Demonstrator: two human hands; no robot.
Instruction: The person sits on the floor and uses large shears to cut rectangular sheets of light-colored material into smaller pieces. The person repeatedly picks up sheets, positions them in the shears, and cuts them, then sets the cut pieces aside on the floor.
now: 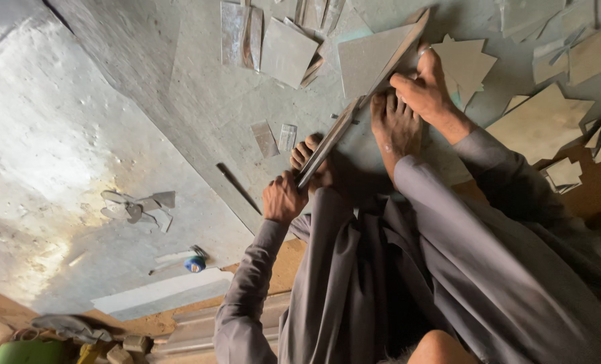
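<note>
My left hand (283, 197) is wrapped tight on the near end of a long metal straightedge (361, 101) | my right hand (425, 84) presses flat near its far end, fingers together | it slants up and away across the big metal sheet (112, 101) | bare sheet left of my fingers, scrap pieces (287, 50) beyond | both arms reach forward, my bare feet (395, 125) beside it

My sleeves (246, 296) and robe (395, 283) are uniform grey-purple, unpatterned. The metal sheet floor (112, 121) reads dull silver-grey, mottled, with a pale glare patch at nine o'clock. The long strip (364, 94) under my left hand (283, 199) and right hand (425, 87) is grey with a tan edge. Offcuts (287, 50) at twelve o'clock are matte grey. A blue roll (195, 263) sits at seven o'clock; brown ground (583, 189) at three; a green container (27, 352) at eight.
</note>
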